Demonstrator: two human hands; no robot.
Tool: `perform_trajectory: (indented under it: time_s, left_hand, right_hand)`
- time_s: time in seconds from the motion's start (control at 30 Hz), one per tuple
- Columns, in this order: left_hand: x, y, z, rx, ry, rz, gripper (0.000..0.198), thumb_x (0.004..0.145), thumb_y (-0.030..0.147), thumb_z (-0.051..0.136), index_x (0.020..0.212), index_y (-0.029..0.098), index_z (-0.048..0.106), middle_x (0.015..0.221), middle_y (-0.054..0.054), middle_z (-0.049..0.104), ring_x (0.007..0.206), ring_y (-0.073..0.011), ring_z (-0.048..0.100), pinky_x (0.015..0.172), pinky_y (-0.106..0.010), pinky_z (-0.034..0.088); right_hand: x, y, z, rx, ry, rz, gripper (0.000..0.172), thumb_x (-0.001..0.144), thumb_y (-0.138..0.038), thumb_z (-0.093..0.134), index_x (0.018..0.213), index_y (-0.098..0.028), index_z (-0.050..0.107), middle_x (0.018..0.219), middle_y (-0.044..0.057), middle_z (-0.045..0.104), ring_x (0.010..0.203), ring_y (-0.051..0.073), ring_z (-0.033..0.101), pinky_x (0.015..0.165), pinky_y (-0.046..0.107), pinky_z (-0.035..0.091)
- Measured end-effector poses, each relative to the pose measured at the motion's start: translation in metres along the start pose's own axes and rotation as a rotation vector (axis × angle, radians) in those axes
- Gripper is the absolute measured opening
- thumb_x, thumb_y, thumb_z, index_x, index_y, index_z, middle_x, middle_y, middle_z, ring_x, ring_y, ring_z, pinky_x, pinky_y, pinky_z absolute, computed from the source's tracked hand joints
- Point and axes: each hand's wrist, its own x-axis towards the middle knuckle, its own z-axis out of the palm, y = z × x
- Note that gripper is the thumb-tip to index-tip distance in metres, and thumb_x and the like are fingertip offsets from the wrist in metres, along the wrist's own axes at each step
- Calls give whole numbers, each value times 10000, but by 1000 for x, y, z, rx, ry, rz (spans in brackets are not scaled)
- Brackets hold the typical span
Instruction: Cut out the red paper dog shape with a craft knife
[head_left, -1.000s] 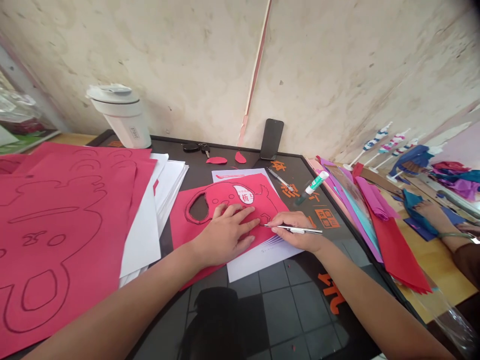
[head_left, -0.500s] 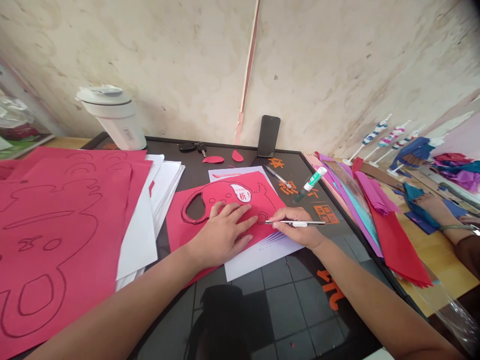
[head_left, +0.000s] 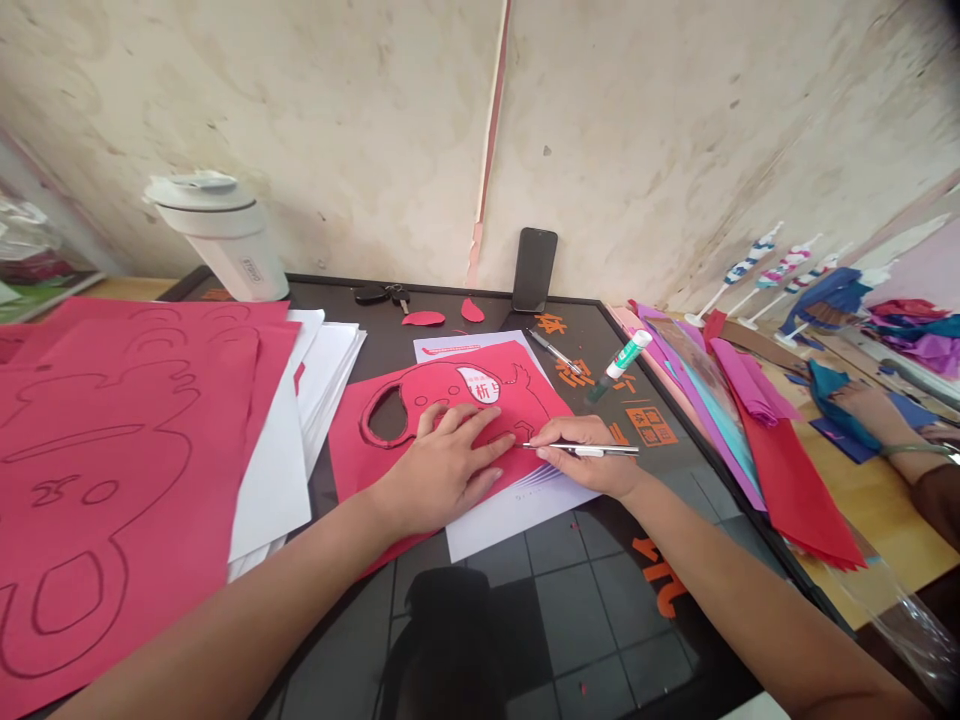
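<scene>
A red sheet of paper (head_left: 352,410) with an outlined animal drawing lies on white paper (head_left: 480,538); its ear shape is cut out, and a white patch with printed characters shows in the body. My left hand (head_left: 450,455) is spread flat on the red sheet, fingers apart. In my right hand (head_left: 589,450) is a slim silver, pen-shaped craft knife (head_left: 611,451), pinched between thumb and fingers. Its tip meets the sheet just beside my left fingertips, at the drawing's lower edge.
Red drawn sheets (head_left: 180,450) and white sheets (head_left: 277,480) are stacked at left, near a white cup (head_left: 225,240). Behind lie keys (head_left: 382,294), red scraps (head_left: 424,319), a leaning phone (head_left: 535,268), a pen (head_left: 553,350) and a glue stick (head_left: 621,365). Coloured paper (head_left: 780,470) and another person's hand (head_left: 874,410) are at right.
My right hand has shifted slightly left with the craft knife, bringing its tip closer to my left fingertips. The left hand stays in place on the red sheet.
</scene>
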Motion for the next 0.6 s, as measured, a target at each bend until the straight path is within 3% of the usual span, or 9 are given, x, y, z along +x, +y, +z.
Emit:
perform_trajectory:
  time_s: [0.6]
  left_hand:
    - [3,-1,-5,23,-116,-9,421,1031,393,337,1377,321,565,1514,-90,440,1254,-364,429,1032,-658,281]
  right_hand:
    - [6,14,-7,176,-102,35,119,872,-245,656,908,-190,755,868,56,768,777,178,722,723,304,571]
